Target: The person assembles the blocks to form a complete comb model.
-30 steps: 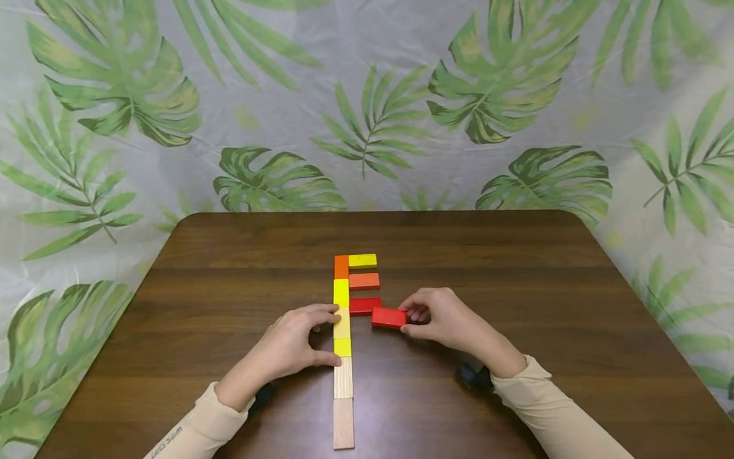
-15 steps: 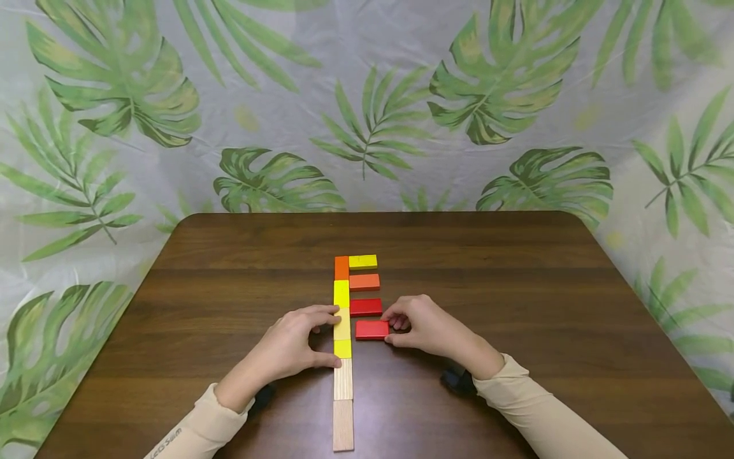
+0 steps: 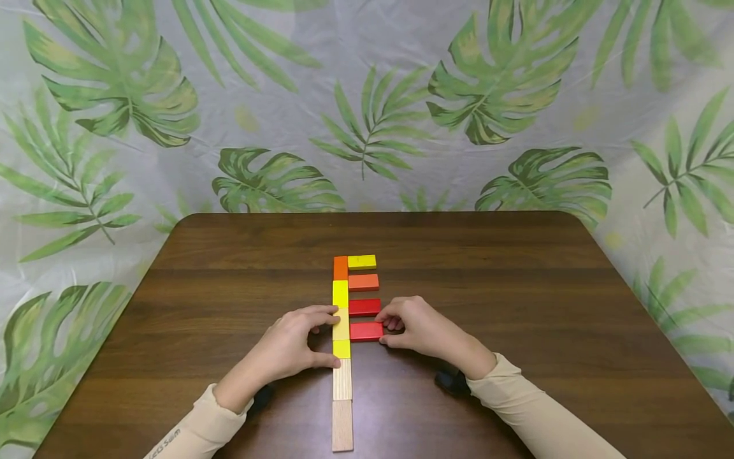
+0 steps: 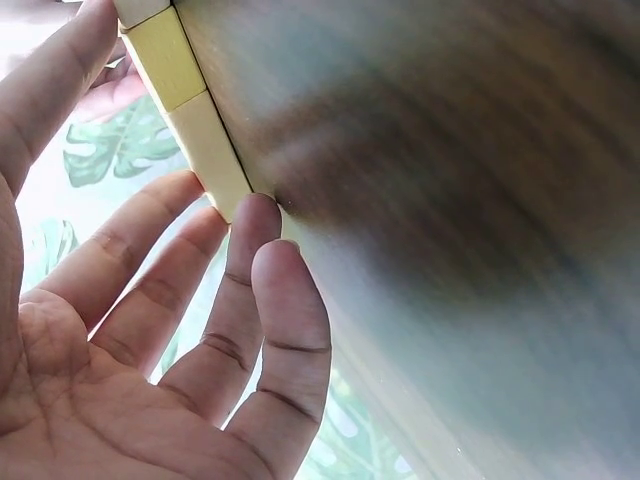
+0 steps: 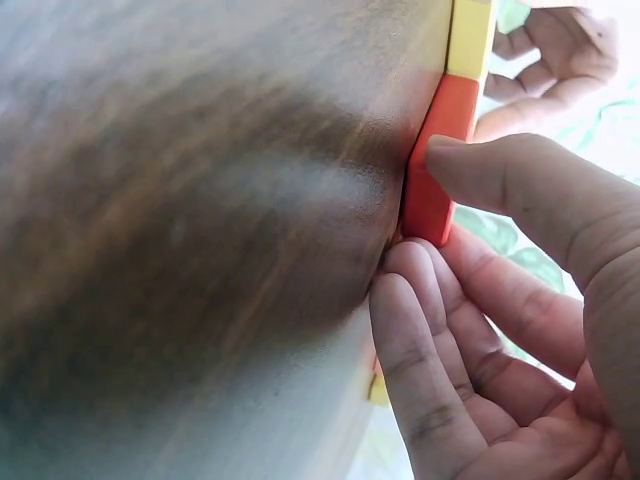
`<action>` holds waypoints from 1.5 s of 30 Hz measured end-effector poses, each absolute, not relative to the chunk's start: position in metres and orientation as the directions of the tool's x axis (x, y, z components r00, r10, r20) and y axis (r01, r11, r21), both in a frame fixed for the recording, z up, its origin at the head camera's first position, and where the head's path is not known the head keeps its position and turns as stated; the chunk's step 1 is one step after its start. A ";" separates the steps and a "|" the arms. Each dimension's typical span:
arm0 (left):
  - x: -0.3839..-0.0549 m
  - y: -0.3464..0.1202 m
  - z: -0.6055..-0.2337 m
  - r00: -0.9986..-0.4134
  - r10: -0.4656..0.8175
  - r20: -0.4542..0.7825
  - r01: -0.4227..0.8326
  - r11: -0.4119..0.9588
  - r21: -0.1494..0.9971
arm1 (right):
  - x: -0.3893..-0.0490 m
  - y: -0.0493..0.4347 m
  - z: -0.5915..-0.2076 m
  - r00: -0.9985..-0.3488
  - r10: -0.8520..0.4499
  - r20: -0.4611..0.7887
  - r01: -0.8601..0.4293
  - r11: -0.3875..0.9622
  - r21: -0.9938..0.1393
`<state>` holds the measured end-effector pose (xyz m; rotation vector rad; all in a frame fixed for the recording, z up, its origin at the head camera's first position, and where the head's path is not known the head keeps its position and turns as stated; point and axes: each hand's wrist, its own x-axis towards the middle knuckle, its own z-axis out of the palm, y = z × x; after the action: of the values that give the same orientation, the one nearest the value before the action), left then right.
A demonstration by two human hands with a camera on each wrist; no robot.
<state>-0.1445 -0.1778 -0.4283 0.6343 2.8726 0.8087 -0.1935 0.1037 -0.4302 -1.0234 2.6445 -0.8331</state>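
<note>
My right hand (image 3: pixel 427 328) pinches the right end of a flat red block (image 3: pixel 364 331) between thumb and fingers. Its left end meets a column of blocks, at the pale yellow and bright yellow ones. In the right wrist view the thumb lies on one long side of this red block (image 5: pixel 448 115), and a finger is at its end. My left hand (image 3: pixel 289 341) rests its fingertips and thumb along the column's left side, fingers spread. The left wrist view shows those fingertips right at a pale yellow block (image 4: pixel 210 150).
Above the held block, a second red block (image 3: pixel 364 308), an orange-pink block (image 3: pixel 364 282) and a yellow block (image 3: pixel 362 262) point rightward from the column. Two plain wooden blocks (image 3: pixel 342 426) form its near end. The dark wooden table (image 3: pixel 487 268) backs onto a leaf-print cloth (image 3: pixel 367 115).
My right hand has brought the red block leftward and slightly nearer, from beside the second red block's end to against the column. My left hand has stayed in place.
</note>
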 end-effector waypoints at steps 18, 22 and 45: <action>-0.145 -0.177 -0.428 -0.911 0.411 0.023 0.362 0.774 0.520 | -0.193 0.102 -0.431 -0.752 -0.659 0.014 -0.559 0.626 -0.545; -0.145 -0.177 -0.428 -0.912 0.409 0.021 0.360 0.776 0.518 | -0.193 0.102 -0.430 -0.754 -0.657 0.009 -0.555 0.630 -0.544; -0.142 -0.178 -0.426 -0.913 0.408 0.013 0.354 0.774 0.525 | -0.189 0.101 -0.430 -0.759 -0.651 0.016 -0.549 0.627 -0.553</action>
<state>-0.1420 -0.1779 -0.4264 0.6168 2.8627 0.8169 -0.1892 0.1011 -0.4302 -0.9931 2.6624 -0.8110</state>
